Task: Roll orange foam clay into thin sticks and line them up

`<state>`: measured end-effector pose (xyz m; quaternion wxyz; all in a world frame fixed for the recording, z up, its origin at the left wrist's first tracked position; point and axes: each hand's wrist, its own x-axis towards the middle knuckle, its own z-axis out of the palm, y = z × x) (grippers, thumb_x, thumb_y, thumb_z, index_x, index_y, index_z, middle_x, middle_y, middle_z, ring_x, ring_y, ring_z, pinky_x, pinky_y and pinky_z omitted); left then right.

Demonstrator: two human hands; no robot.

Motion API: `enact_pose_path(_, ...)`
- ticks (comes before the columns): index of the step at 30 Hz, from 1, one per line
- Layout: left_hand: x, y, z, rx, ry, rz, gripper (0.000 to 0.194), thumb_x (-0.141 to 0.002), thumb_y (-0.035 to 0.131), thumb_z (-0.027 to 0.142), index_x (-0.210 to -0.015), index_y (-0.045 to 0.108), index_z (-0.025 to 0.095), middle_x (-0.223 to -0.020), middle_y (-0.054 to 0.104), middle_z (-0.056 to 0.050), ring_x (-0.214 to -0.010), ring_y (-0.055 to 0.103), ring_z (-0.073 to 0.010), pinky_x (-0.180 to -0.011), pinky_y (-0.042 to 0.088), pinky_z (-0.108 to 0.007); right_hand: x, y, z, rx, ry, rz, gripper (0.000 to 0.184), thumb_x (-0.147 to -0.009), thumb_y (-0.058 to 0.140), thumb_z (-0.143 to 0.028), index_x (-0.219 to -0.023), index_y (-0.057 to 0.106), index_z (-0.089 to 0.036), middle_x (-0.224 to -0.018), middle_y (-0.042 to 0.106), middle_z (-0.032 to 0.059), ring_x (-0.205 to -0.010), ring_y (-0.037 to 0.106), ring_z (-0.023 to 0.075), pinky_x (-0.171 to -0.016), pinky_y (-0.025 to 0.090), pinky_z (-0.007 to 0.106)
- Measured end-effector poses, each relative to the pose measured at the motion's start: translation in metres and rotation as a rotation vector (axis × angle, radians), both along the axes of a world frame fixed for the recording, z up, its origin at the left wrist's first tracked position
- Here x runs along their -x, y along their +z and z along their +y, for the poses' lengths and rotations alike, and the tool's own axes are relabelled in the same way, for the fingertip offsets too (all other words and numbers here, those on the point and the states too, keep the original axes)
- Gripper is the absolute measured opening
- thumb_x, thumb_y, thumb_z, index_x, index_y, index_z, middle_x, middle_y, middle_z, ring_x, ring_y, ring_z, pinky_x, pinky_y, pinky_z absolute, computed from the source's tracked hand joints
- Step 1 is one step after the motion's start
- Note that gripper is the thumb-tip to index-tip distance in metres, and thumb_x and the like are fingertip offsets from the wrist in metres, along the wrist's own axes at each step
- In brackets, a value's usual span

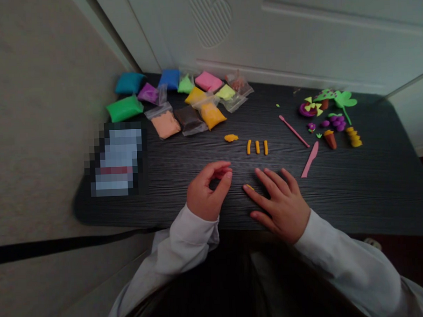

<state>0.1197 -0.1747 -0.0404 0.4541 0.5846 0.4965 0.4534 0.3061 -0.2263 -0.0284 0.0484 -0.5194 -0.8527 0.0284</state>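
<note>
My right hand (pixel 281 202) lies over the dark table with its fingers spread. Its index fingertip presses on a small piece of yellow-orange clay (pixel 250 187), mostly hidden beneath the finger. To the left, my left hand (pixel 209 189) hovers near the table with fingers curled and thumb tip close to the fingertips. Nothing shows in its hollow. Beyond the hands, three short clay sticks (pixel 257 147) of the same colour lie side by side. A rough lump of yellow-orange clay (pixel 231 138) rests to their left.
Several bags of coloured clay (pixel 190 119) lie at the back left, above a blurred phone (pixel 118 158). A pink rod tool (pixel 294 131) and a pink clay knife (pixel 310 160) lie to the right. Small clay models (pixel 337 121) stand beyond them. A white door (pixel 297 38) borders the table (pixel 384 193).
</note>
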Motion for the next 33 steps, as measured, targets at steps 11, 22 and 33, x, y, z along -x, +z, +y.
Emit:
enact_pose_path(11, 0.0002, 0.0003, 0.0, 0.002, 0.001, 0.024, 0.023, -0.075, 0.055, 0.024, -0.097, 0.059, 0.019, -0.089, 0.063, -0.004, -0.083, 0.06, -0.0149, -0.079, 0.047, -0.028, -0.003, 0.0021, 0.0022, -0.021, -0.046, 0.002, 0.052, -0.078, 0.043, -0.051, -0.126, 0.039, -0.031, -0.141, 0.024, 0.0127, -0.127, 0.024, 0.0321, -0.098, 0.017, 0.058)
enact_pose_path(22, 0.0, 0.0003, -0.0001, 0.019, 0.015, 0.007, 0.023, -0.074, 0.056, 0.026, -0.095, 0.06, 0.019, -0.089, 0.063, -0.004, -0.082, 0.06, -0.0149, -0.078, 0.048, -0.027, -0.0029, 0.0009, 0.0027, -0.037, -0.041, 0.02, 0.055, -0.075, 0.048, -0.051, -0.125, 0.041, -0.029, -0.141, 0.024, 0.0121, -0.126, 0.024, 0.0336, -0.097, 0.017, 0.06)
enact_pose_path(33, 0.0005, 0.0017, 0.0006, 0.034, 0.035, -0.039, 0.02, -0.075, 0.056, 0.024, -0.094, 0.06, 0.019, -0.089, 0.063, -0.003, -0.082, 0.06, -0.0133, -0.079, 0.047, -0.026, -0.0017, 0.0008, 0.0028, 0.024, 0.005, 0.01, 0.055, -0.077, 0.042, -0.055, -0.127, 0.038, -0.032, -0.141, 0.023, 0.0129, -0.127, 0.023, 0.0317, -0.099, 0.016, 0.058)
